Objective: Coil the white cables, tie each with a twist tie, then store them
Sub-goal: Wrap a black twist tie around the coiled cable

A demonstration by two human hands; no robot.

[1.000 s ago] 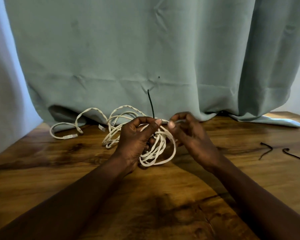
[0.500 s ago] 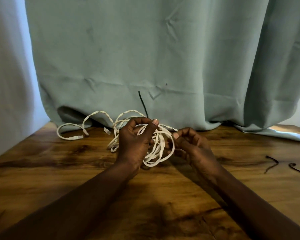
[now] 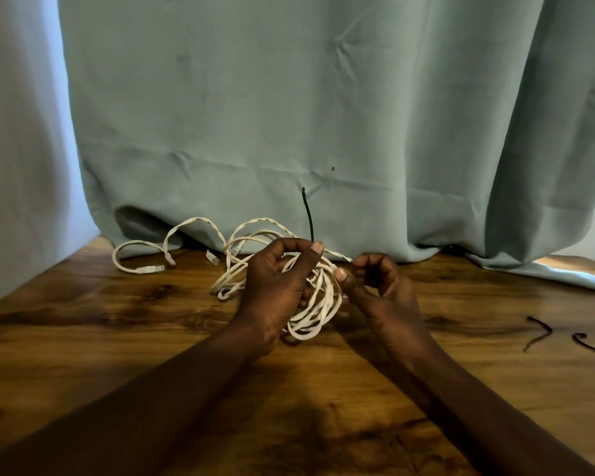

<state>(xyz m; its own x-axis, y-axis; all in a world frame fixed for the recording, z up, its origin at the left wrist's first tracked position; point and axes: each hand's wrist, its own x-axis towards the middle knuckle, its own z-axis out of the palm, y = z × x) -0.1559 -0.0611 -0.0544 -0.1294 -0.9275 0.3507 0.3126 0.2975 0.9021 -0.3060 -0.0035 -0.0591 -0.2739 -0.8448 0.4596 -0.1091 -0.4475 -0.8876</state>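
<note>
Over the table [image 3: 117, 338], left hand [image 3: 275, 290] grips the cable coil [image 3: 318, 314], right hand [image 3: 382, 290] pinches its strand.

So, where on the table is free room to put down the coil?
Bare tabletop lies left of the left hand, nearer than the loose cable loops, and between the right hand and the spare twist ties. Crowded: back left, by the curtain.
</note>
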